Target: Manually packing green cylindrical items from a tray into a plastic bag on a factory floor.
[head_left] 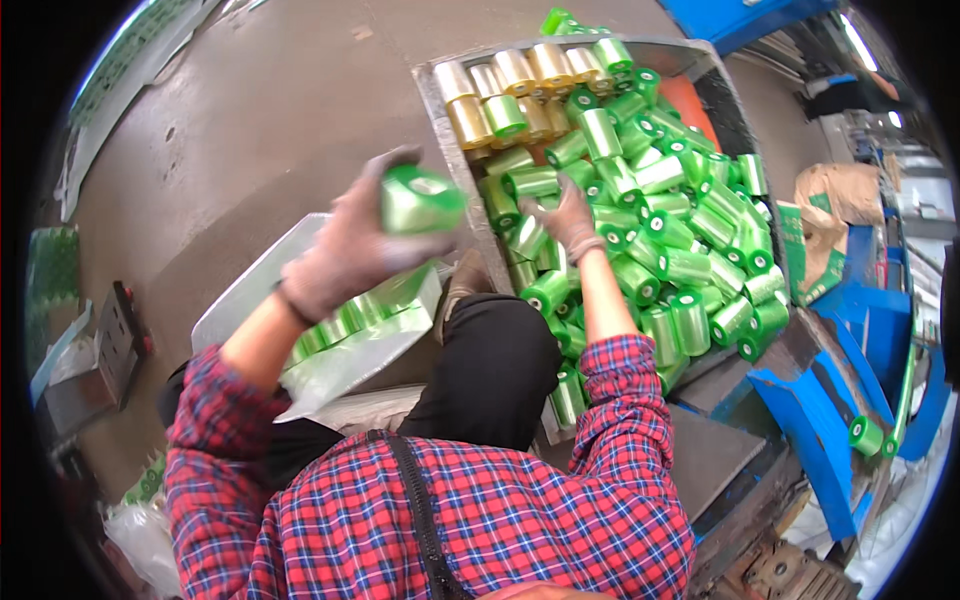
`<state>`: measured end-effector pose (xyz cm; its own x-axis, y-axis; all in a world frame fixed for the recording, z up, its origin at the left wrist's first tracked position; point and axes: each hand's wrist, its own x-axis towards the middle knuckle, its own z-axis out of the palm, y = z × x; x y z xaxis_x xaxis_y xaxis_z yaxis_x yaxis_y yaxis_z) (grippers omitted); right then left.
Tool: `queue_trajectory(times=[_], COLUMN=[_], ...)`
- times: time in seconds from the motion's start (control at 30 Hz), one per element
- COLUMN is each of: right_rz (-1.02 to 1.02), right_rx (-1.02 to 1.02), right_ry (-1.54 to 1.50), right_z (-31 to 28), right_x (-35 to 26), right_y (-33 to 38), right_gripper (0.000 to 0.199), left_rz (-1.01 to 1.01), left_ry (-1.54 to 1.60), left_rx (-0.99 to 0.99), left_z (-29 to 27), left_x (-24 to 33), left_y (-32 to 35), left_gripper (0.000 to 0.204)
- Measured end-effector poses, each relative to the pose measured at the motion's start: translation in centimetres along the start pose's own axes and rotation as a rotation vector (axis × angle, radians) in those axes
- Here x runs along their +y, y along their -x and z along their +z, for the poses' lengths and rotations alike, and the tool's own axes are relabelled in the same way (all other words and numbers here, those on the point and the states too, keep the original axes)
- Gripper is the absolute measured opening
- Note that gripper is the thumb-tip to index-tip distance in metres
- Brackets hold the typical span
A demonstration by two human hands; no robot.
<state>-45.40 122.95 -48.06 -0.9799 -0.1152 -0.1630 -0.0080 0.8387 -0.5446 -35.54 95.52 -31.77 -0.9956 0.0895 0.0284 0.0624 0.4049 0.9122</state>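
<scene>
My left hand, in a grey glove, grips a shiny green roll of film and holds it up above a clear plastic bag with several green rolls packed in a row. My right hand, also gloved, reaches into a big metal bin heaped with green rolls and rests on the pile; whether it grips one I cannot tell. Several gold rolls lie at the bin's far left corner.
The bag lies on a flat grey tray on the concrete floor. My knee in black trousers sits between tray and bin. Blue plastic crates and a stray green roll lie to the right, brown paper bags behind.
</scene>
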Motion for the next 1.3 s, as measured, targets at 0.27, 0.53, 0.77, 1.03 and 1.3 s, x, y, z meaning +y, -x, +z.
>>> queue_trajectory(times=[0.27, 0.53, 0.77, 1.03, 1.3], right_rz=[0.025, -0.396, -0.713, -0.767, -0.389], right_rx=[0.011, 0.280, -0.518, -0.803, -0.275], right_ry=[0.404, -0.078, 0.275, 0.737, 0.201], right_z=[4.0, -10.1, 2.1, 26.0, 2.5], right_x=[2.5, -11.4, -26.4, -26.9, -24.1], right_y=[1.7, 12.9, 14.2, 13.6, -4.4], right_gripper=[0.091, 0.110, 0.102, 0.102, 0.050], left_rz=[-0.772, -1.033, -0.359, 0.147, 0.186], left_ry=[-0.398, -0.257, -0.692, -0.297, -0.421], left_rx=[-0.424, 0.104, -0.848, -0.477, -0.583], left_z=[-3.0, 5.3, 0.5, 6.1, -0.5], left_x=[-15.9, -25.0, -11.4, -14.0, -8.9], left_y=[8.2, 8.0, 16.3, 20.6, 17.3], left_gripper=[0.070, 0.078, 0.048, 0.035, 0.040])
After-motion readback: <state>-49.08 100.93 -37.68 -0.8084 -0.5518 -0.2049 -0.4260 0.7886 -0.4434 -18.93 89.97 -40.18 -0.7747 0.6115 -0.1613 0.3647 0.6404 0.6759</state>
